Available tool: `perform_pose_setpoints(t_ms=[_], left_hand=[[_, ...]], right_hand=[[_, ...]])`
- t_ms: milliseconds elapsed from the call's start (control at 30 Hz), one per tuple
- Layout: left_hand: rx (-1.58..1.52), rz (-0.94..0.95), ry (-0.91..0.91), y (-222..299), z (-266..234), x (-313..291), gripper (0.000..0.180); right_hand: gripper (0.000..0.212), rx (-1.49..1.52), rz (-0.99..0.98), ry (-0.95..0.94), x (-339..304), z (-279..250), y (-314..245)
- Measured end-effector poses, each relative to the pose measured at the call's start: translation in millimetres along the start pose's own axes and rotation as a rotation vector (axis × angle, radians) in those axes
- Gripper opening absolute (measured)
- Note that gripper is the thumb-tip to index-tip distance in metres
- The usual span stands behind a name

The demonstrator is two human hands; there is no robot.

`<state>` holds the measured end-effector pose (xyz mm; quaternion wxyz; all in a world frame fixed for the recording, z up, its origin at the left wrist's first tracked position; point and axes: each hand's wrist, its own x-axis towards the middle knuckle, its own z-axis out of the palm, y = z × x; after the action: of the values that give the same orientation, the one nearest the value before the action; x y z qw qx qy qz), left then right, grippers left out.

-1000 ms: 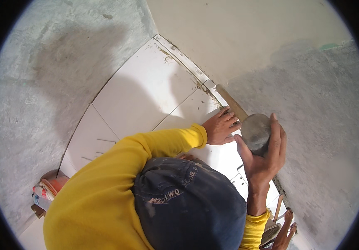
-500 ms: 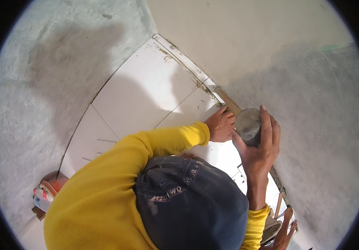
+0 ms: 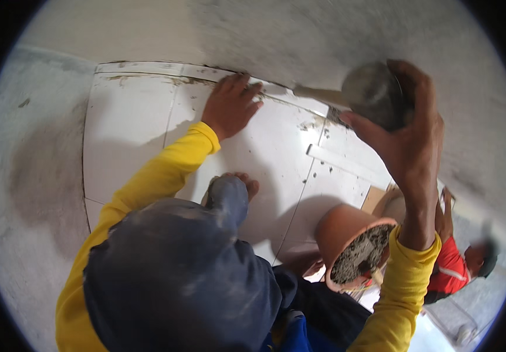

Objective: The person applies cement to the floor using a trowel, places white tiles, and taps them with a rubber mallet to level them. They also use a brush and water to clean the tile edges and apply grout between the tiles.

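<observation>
White narrow tile strips (image 3: 303,103) are lining the plastered wall (image 3: 253,35), empty spread left hand (image 3: 231,107) resting over them, right hand (image 3: 408,138) clasping a round grey wooden-handled mallet (image 3: 370,91), probably tapping them flush, next needing gentle aim

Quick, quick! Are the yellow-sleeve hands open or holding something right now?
Left hand: open, over the narrow white tile strip.
Right hand: closed, holding the round-headed mallet.

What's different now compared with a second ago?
The view has swung right, revealing the mortar bucket. The right hand has moved the mallet rightward along the skirting tiles, farther from the left hand. Unchanged: right hand gripping the mallet's head, left hand at the skirting tiles.
</observation>
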<state>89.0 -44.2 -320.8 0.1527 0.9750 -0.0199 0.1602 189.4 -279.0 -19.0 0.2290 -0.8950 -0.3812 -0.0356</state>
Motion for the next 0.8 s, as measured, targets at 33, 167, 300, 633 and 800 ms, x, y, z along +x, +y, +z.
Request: perform_pose_setpoints(t_ms=[33, 167, 300, 633, 800], left_hand=[[0.008, 0.005, 0.002, 1, -1, 2, 0.047], [0.051, 0.018, -0.021, 8, -4, 8, 0.046], [0.076, 0.015, -0.028, 7, -3, 5, 0.047], [0.107, 0.031, -0.058, 6, -7, 9, 0.048], [0.080, 0.046, -0.075, 11, -5, 7, 0.049]], right_hand=[[0.082, 0.008, 0.020, -0.030, 0, -4, -7], [0.080, -0.090, -0.123, -0.048, -12, 17, 11], [0.081, -0.091, -0.282, -0.014, -12, 17, 22], [0.067, -0.093, -0.308, -0.076, -4, 4, 16], [0.063, -0.101, -0.238, -0.170, 0, 6, 17]])
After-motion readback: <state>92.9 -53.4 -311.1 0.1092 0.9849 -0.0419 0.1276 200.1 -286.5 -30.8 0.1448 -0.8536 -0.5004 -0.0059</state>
